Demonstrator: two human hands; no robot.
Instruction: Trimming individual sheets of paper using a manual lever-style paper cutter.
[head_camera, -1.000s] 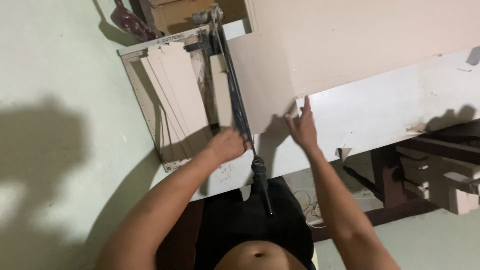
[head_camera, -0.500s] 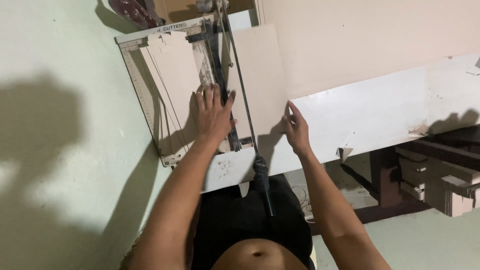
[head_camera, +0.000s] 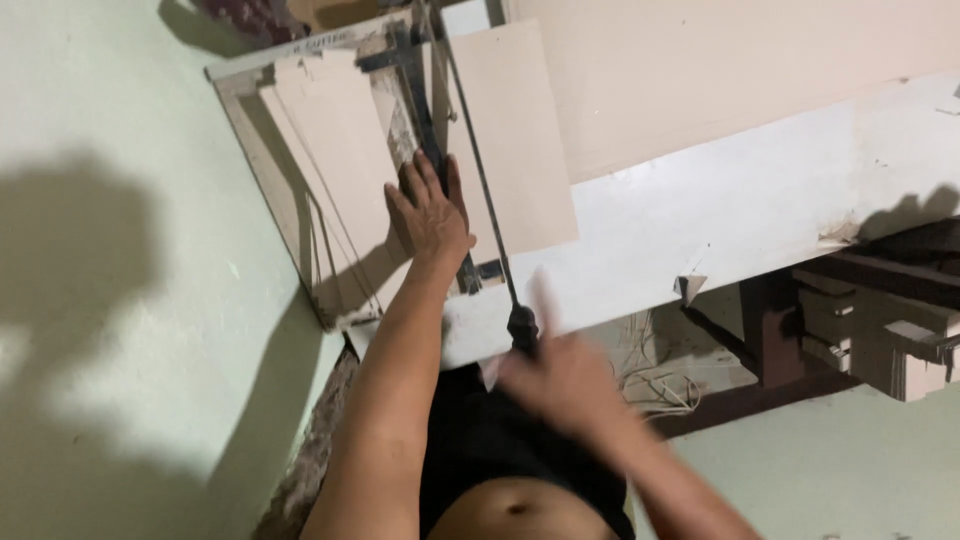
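My left hand (head_camera: 432, 212) lies flat, fingers spread, pressing down on the clamp bar of the paper cutter (head_camera: 300, 200), gripping nothing, just palm pressure. My right hand (head_camera: 560, 375) is motion-blurred just below the black handle (head_camera: 521, 325) of the cutter's lever blade (head_camera: 470, 150); can't tell if it has closed on the handle or is only near it (too smeared).

The beige card sheet (head_camera: 515, 140) lies under the blade, most of it out to the blade's right, near the workbench's front edge. It looks thin, light and fairly stiff, likely slippery on the smooth bed, so I judge it's best pinned flat close to the blade line, not pinched by an edge. More cut beige strips (head_camera: 335, 160) are stacked on the cutter bed at the bench's left end.

The white workbench (head_camera: 760, 200) is scuffed, its front edge chipped. A larger beige board (head_camera: 720, 70) rests along its back. Pale green floor (head_camera: 120, 300), dark wooden frame (head_camera: 790, 330) underneath, shavings and scraps below.
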